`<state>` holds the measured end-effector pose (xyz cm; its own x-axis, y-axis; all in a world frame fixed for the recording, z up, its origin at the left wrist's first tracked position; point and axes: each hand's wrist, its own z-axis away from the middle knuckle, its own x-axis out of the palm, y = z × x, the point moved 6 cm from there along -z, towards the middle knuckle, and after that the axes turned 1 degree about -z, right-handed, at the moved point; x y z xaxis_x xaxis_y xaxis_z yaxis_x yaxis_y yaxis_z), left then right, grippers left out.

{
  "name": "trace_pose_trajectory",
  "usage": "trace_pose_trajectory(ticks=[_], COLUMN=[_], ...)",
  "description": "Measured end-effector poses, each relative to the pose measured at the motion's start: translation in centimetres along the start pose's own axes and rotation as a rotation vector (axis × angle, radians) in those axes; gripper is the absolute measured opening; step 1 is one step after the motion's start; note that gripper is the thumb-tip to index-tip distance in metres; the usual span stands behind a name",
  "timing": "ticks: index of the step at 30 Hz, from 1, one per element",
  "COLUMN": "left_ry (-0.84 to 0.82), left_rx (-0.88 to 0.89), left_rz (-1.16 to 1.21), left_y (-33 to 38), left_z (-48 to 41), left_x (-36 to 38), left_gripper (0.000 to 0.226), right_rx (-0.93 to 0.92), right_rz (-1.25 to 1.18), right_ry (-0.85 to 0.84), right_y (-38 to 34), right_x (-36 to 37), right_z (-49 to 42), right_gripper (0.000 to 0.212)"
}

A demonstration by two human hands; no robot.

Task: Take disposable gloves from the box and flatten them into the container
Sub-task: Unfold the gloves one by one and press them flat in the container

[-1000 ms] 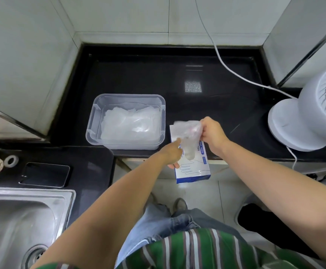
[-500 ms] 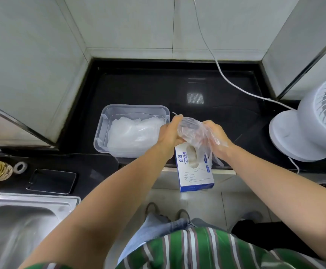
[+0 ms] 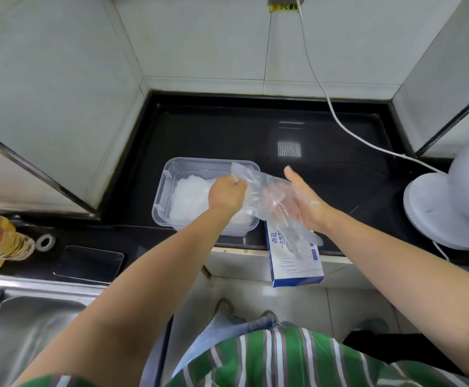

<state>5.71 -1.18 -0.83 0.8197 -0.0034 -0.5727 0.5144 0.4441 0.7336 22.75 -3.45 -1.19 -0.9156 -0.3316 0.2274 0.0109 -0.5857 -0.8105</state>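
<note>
A container (image 3: 172, 174) is set at the near edge of the table (image 3: 227, 135), left of the middle, and a stack of gloves (image 3: 191, 196) is laid in it. Just beside its near right corner a glove box (image 3: 294, 263) is placed, overhanging the near edge. A fan (image 3: 451, 208) is stood at the right edge, and a cable (image 3: 339, 121) is run across the far right corner toward it. A glove (image 3: 267, 191) is held above the container's right side and the box, between the left hand (image 3: 226, 195) and the right hand (image 3: 306, 199). On the lower part of the table at the left, a phone (image 3: 88, 263), a tape roll (image 3: 45, 243) and a bottle (image 3: 1, 247) are found, with a sink (image 3: 32, 331) set nearer than them.
</note>
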Motion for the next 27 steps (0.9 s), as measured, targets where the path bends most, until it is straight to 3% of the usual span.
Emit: trace_pose_trajectory(ticks=[2, 5, 8, 10, 13, 16, 18, 20, 22, 24, 27], left_ry=[0.081, 0.101, 0.117, 0.154, 0.182, 0.204, 0.235, 0.245, 0.214, 0.205, 0.161], left_rx=[0.106, 0.164, 0.198, 0.236, 0.227, 0.181, 0.15, 0.141, 0.147, 0.152, 0.145], left_rz=[-0.16, -0.223, -0.18, -0.233, -0.379, -0.509, -0.6, -0.663, -0.738, -0.766, -0.778], left_y=[-0.2, -1.4, -2.5, -3.1, -4.2, -4.9, -5.3, -5.5, -5.9, -6.2, -6.7], left_z=[-0.5, -1.1, -1.4, -1.8, -2.0, -2.1, -2.4, -2.8, -3.3, -3.6, -4.1], left_x=[-1.3, -2.5, -3.8, -4.9, -6.3, -7.5, -8.0, -8.2, -8.0, -8.1, -7.9], left_gripper=[0.021, 0.019, 0.027, 0.032, 0.036, 0.029, 0.027, 0.039, 0.05, 0.056, 0.061], right_rx=[-0.078, -0.139, -0.148, -0.173, -0.244, -0.501, -0.674, -0.727, -0.607, -0.359, -0.133], right_rz=[-0.005, 0.17, 0.401, 0.347, 0.368, 0.64, 0.713, 0.754, 0.788, 0.862, 0.988], right_ry=[-0.067, -0.024, 0.143, 0.251, 0.427, 0.596, 0.56, 0.44, 0.277, 0.147, 0.083], right_y=[-1.0, -1.5, -1.8, -2.4, -3.3, -5.4, -6.6, -6.8, -5.7, -3.4, -0.9], right_x=[0.4, 0.5, -0.2, 0.0, 0.2, 1.7, 4.1, 6.5, 8.4, 9.3, 9.6], right_z=[-0.5, -1.3, -2.4, -3.1, -4.0, -4.5, -4.5, -5.1, -6.9, -8.9, -10.6], right_gripper=[0.074, 0.062, 0.031, 0.021, 0.025, 0.025, 0.023, 0.022, 0.023, 0.029, 0.042])
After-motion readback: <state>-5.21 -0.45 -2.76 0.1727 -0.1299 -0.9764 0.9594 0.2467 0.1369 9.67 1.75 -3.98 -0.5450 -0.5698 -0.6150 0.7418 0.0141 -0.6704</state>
